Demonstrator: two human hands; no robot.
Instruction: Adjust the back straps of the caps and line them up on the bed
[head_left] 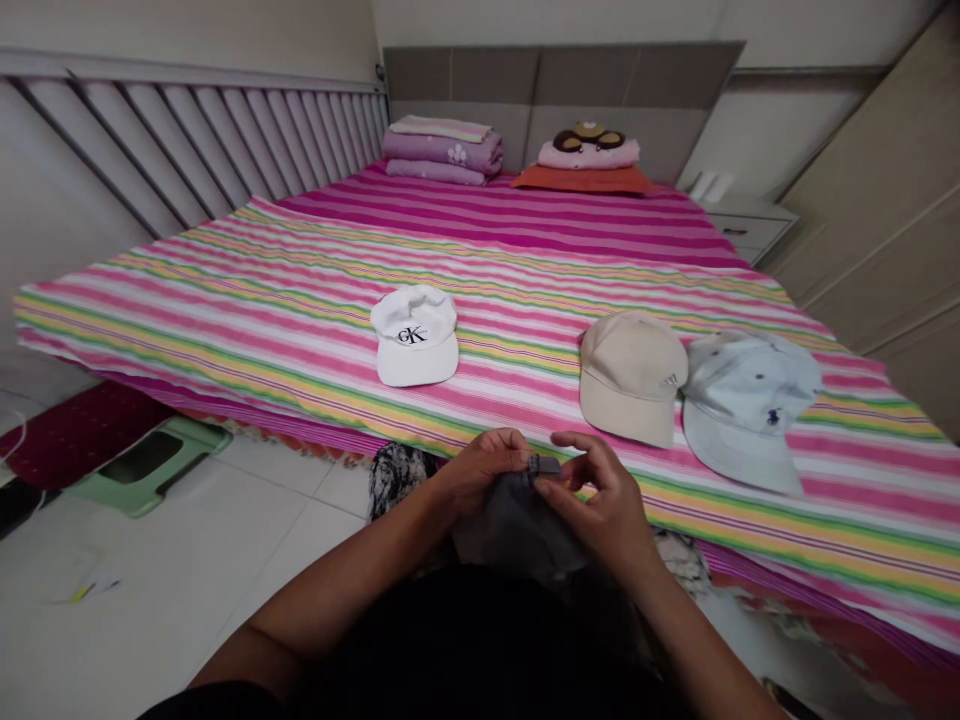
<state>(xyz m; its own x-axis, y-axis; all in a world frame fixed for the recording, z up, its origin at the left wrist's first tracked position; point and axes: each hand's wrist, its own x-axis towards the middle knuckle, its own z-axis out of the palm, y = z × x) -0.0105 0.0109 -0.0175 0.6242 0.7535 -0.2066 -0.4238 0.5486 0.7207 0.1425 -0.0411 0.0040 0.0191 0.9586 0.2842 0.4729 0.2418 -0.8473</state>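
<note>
A dark grey cap [532,525] is held low, close to my body at the bed's near edge. My left hand [487,468] pinches it beside a short grey strap [546,465]. On the other side, my right hand [600,500] has its thumb on the cap near the strap's end, with the index finger raised. Beyond my hands a white cap [416,335] with black letters lies on the bed. To the right sit a beige cap [634,375] and a pale blue cap [750,405], side by side and touching.
A striped sheet [300,300] covers the bed. Folded purple bedding [442,155] and a pink-and-orange stack [585,165] lie by the headboard [600,75]. A railing [225,130] runs along the left. A green stool [150,465] stands on the tiled floor; a nightstand [754,225] is at far right.
</note>
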